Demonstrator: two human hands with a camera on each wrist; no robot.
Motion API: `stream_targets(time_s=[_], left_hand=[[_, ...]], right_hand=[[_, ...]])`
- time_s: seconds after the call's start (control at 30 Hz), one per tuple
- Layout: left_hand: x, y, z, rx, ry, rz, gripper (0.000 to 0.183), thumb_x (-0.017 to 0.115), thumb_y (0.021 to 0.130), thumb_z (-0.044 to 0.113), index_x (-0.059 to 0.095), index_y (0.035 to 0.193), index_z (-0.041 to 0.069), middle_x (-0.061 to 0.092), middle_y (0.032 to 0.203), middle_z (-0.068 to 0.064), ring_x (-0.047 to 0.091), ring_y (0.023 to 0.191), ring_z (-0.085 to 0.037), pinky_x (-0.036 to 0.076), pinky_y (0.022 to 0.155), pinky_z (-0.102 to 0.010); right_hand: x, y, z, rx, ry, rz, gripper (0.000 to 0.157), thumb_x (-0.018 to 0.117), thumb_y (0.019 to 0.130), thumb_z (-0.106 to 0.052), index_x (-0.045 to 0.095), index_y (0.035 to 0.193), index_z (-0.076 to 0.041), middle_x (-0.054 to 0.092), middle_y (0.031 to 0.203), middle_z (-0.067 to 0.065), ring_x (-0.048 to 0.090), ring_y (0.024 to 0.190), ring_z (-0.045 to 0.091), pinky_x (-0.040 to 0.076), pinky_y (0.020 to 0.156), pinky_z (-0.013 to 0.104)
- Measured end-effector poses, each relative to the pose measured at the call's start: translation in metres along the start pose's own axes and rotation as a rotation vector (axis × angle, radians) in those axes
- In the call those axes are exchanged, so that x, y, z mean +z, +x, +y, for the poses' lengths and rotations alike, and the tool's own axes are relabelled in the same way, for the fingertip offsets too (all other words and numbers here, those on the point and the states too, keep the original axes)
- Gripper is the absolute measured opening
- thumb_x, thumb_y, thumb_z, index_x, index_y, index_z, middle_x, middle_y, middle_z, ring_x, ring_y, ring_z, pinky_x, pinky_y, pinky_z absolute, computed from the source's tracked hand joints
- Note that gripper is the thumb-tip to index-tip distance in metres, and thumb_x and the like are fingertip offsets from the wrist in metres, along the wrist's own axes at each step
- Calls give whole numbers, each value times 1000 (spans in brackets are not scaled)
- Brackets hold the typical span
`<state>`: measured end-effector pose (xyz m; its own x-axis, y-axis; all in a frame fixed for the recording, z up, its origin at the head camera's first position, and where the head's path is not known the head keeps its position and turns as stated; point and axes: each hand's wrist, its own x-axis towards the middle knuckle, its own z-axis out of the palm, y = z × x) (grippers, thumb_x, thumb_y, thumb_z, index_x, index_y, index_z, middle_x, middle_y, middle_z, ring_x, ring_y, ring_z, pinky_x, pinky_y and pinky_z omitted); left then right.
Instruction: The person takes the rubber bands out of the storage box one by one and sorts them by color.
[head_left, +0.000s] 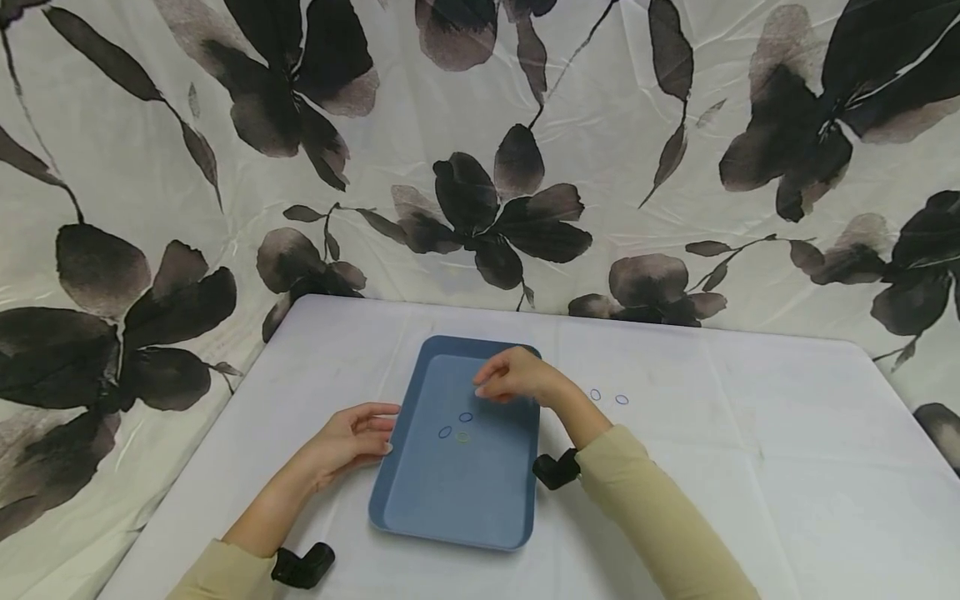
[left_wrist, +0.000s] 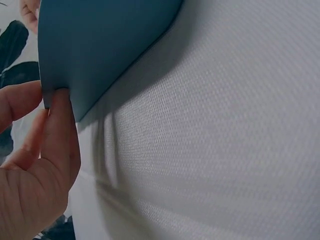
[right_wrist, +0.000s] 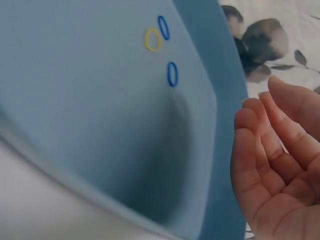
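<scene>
My left hand (head_left: 345,446) grips the left rim of a blue rectangular tray (head_left: 480,508). In the left wrist view the thumb lies on one side of the rim and the fingers (left_wrist: 57,130) on the other. Over the tray's far right part hovers my right hand (head_left: 513,375), its fingers loosely bent and nothing visible between them. On the tray floor lie three thin rings like small rubber bands: a blue ring (right_wrist: 172,74), a second blue ring (right_wrist: 163,28) and a yellow ring (right_wrist: 152,39), grouped near the middle.
Right of the tray, two more blue rings, one nearer (head_left: 596,394) and one farther right (head_left: 622,400), lie on the white-covered table (head_left: 720,433). A floral cloth (head_left: 480,208) hangs behind the table. Each wrist carries a black camera (head_left: 557,469).
</scene>
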<state>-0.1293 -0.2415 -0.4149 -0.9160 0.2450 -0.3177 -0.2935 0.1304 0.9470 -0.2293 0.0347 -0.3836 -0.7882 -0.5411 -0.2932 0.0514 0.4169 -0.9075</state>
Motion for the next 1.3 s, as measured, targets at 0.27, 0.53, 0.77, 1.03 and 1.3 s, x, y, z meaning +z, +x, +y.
stream_targets(time_s=[0.27, 0.53, 0.77, 1.03, 1.3], left_hand=[[0, 0, 1, -3, 0, 9, 64, 63, 79, -6, 35, 137, -9, 53, 120, -23, 60, 95, -14, 52, 73, -25], [1, 0, 0, 8, -1, -1, 64, 62, 79, -6, 34, 136, -11, 54, 119, -23, 60, 94, -14, 52, 73, -25], [1, -1, -1, 9, -2, -2, 64, 62, 79, -7, 34, 136, -11, 54, 119, -23, 60, 94, -14, 52, 73, -25], [3, -1, -1, -5, -2, 20, 63, 62, 79, -7, 35, 137, -9, 54, 119, -23, 60, 94, -15, 52, 72, -25], [2, -1, -1, 3, 1, 13, 63, 62, 80, -6, 35, 137, -9, 53, 120, -24, 60, 95, -15, 52, 73, -25]], right_hand=[[16, 6, 5, 8, -62, 16, 21, 72, 76, 0, 68, 96, 5, 65, 71, 2, 57, 64, 11, 51, 62, 26], [29, 12, 10, 4, -111, 38, 20, 74, 72, 5, 69, 90, 5, 63, 65, 1, 54, 57, 11, 48, 56, 24], [36, 13, 16, -16, -204, 74, 20, 78, 67, 4, 70, 85, 3, 60, 61, 1, 50, 52, 11, 44, 50, 22], [39, 17, 18, -5, -280, 82, 18, 80, 67, 1, 70, 81, -1, 59, 61, 0, 49, 50, 10, 43, 49, 21], [41, 15, 16, -84, -455, 76, 11, 77, 72, -3, 69, 65, -3, 56, 55, -3, 46, 49, 8, 39, 47, 19]])
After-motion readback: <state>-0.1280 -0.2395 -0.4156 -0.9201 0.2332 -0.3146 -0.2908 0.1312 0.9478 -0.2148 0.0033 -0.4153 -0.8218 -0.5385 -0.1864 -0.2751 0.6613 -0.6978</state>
